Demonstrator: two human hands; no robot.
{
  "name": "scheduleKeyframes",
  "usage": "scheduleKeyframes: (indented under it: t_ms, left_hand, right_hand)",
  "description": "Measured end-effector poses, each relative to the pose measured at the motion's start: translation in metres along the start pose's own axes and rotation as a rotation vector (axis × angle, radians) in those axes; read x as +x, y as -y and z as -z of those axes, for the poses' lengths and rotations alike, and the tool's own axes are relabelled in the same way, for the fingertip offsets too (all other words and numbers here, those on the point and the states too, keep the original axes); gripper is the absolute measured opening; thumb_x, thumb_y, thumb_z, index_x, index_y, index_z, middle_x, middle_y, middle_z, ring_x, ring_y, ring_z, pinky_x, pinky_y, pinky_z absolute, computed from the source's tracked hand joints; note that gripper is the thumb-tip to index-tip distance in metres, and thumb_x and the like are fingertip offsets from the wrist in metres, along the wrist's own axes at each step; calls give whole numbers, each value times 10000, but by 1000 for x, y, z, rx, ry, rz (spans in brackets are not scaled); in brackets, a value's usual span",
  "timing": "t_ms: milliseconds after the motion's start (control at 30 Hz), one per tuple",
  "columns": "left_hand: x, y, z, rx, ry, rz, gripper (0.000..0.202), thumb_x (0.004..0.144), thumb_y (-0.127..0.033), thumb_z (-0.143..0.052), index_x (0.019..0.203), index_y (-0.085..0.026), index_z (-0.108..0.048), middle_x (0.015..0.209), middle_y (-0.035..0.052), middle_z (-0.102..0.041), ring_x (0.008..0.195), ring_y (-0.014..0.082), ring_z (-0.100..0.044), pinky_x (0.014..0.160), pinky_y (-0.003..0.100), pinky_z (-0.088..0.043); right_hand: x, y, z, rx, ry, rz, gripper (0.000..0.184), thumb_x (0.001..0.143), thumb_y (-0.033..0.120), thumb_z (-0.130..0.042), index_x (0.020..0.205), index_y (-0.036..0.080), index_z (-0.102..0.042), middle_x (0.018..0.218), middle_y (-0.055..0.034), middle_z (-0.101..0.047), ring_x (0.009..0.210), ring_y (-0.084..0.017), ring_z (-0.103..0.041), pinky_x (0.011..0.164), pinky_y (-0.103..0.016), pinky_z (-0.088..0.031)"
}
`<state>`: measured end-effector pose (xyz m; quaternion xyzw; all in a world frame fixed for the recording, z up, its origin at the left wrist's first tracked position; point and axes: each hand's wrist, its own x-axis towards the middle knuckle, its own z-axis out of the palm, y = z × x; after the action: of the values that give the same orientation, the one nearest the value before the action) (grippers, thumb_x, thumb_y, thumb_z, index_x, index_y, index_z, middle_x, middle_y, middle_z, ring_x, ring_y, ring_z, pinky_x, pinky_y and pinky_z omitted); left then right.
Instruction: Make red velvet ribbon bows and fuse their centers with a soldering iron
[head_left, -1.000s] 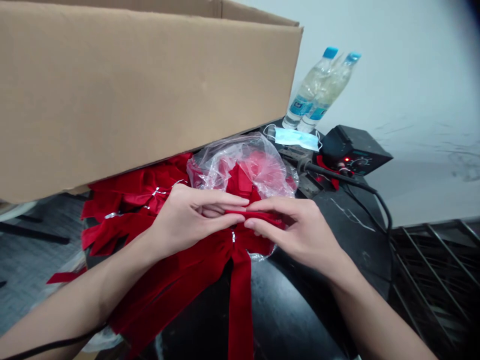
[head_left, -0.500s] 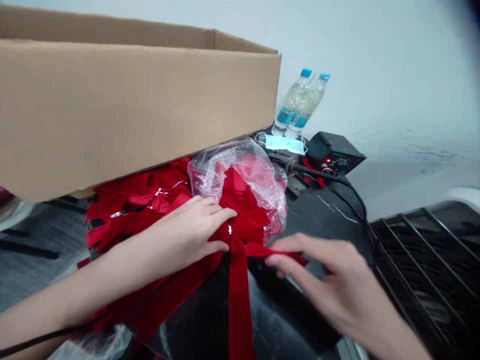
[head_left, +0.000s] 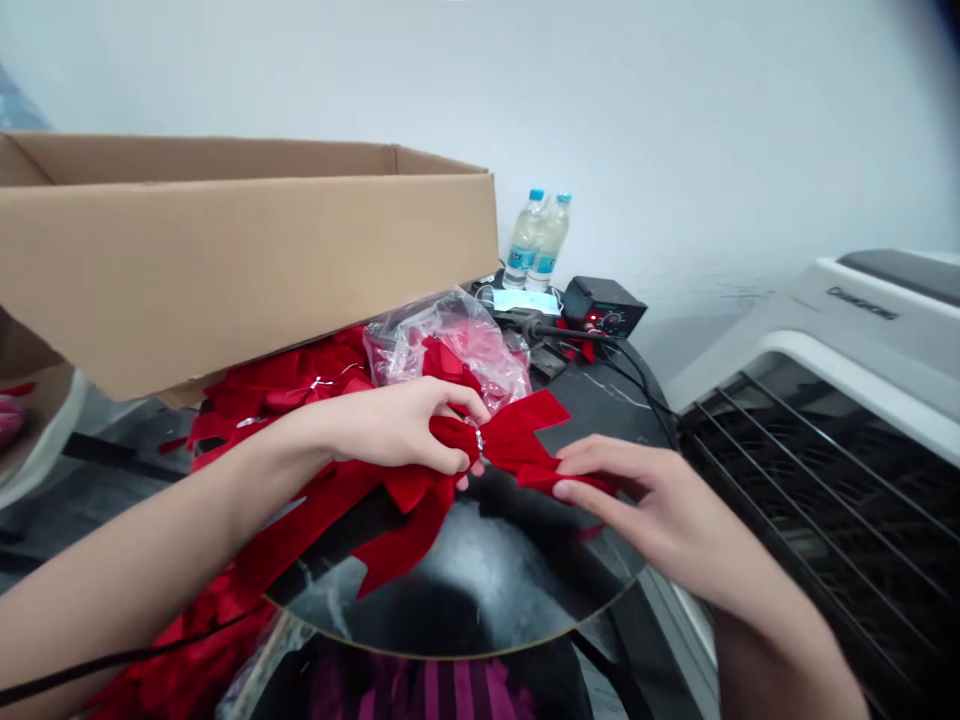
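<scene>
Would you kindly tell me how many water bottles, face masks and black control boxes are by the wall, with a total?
Water bottles: 2
Face mask: 1
Black control box: 1
Total: 4

A plain white wall (head_left: 675, 130) fills the back of the room, lit softly and evenly. A round black table (head_left: 600, 410) with a thin gold rim stands before it. To the right sits a white-and-grey machine (head_left: 862, 310) with a black metal grille (head_left: 810, 500). Dark grey floor (head_left: 127, 430) shows at left.
</scene>
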<state>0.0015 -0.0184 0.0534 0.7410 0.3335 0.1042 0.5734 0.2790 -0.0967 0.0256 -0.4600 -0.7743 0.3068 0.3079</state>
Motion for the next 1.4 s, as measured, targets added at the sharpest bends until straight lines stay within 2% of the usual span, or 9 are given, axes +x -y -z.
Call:
scheduleKeyframes:
  t_ms: [100,267,367,467,567,700,933,1300,1400]
  left_hand:
    - [15,1,-10,-104,79,-15,184,857,-141,-681,1030,-198,-705,1025,48,-798,867,157,-742,809,253,-565]
    - [42,19,-26,-658,-25,61,250,950,-325,-673,938,-96,-771,979,134,-769,783,142,-704,728,222,-558]
    - [52,30,-35,-855,-136,52,239,954,-284,-662,920,-72,-766,922,141,-763,721,129,-690,687,212,-561]
    - [58,37,-43,-901,-246,18,203,955,-272,-649,940,-96,-748,920,131,-773,779,156,-720,797,263,-594]
    - [61,43,-50,-876,-312,-62,139,925,-239,-695,947,-104,-719,929,121,-785,829,187,-752,876,294,-593]
    - [60,48,-55,-729,-314,-170,237,952,-289,-704,1145,-191,-607,863,39,-783,747,165,-753,729,250,-588]
    - [54,46,-57,-589,-264,-221,180,970,-293,-676,932,-204,-524,822,-23,-743,758,127,-728,743,225,-563]
    - [60,54,-63,-517,-443,-223,187,1004,-301,-631,880,-194,-542,685,-65,-664,687,88,-686,640,170,-500]
    - [59,53,-63,-517,-477,-250,176,989,-301,-657,885,-188,-571,796,-39,-709,749,99,-709,717,197,-539]
  right_hand:
    - [9,-9,31,-137,99,116,119,966,331,-693,950,242,-770,985,-36,-769,887,-191,-721,815,-295,-564]
    - [28,-35,54,-232,126,244,134,994,286,-647,950,235,-762,1021,-43,-761,938,-188,-717,858,-309,-555]
    - [18,-42,53,-121,-132,226,97,950,290,-707,912,256,-790,1091,-48,-762,1008,-204,-716,914,-332,-559]
    - [4,-37,24,215,-546,35,61,903,325,-769,906,269,-793,822,-17,-759,726,-178,-701,689,-294,-580]
    - [5,-24,-23,362,-479,-176,142,867,364,-801,845,224,-805,716,-20,-741,632,-166,-669,600,-265,-533]
    - [24,-15,-60,433,-379,-279,144,880,357,-778,853,221,-816,777,-17,-777,676,-143,-659,653,-238,-515]
    - [29,-20,-58,505,-350,-354,206,857,379,-793,778,189,-791,728,-15,-758,604,-103,-605,576,-198,-468]
    - [21,-23,-58,413,-395,-384,237,887,438,-758,834,213,-808,680,-2,-730,577,-106,-623,549,-188,-481]
    - [20,-25,-58,397,-432,-346,189,881,406,-771,838,224,-801,699,3,-733,622,-114,-651,587,-188,-504]
